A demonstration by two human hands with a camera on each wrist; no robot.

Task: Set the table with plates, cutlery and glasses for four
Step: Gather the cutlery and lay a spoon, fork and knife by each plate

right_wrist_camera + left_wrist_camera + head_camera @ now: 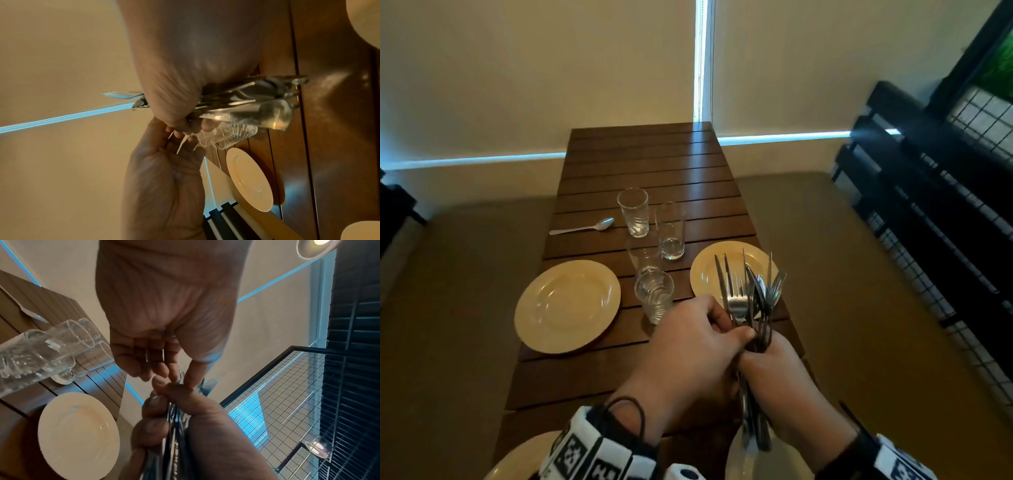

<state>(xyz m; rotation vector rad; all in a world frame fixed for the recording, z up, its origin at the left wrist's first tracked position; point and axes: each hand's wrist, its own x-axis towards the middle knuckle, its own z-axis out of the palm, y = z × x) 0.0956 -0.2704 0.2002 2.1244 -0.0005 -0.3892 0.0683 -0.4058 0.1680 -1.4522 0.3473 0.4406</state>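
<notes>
My right hand (765,358) grips a bundle of forks, knives and spoons (751,294) upright over the table's near right side. My left hand (736,329) reaches across and pinches one piece in that bundle, just above the right fist. In the left wrist view the left fingers (156,368) curl onto the handles (176,426). Two cream plates lie on the wooden table (647,161), one left (566,305) and one right (709,270). Several empty glasses (654,294) stand between them. A lone spoon (585,226) lies further back left.
Two more cream plates show at the table's near edge, one left (517,459) and one right (739,462) under the bundle. A black wire-grid rack (945,222) stands to the right. The far end of the table meets a beige wall.
</notes>
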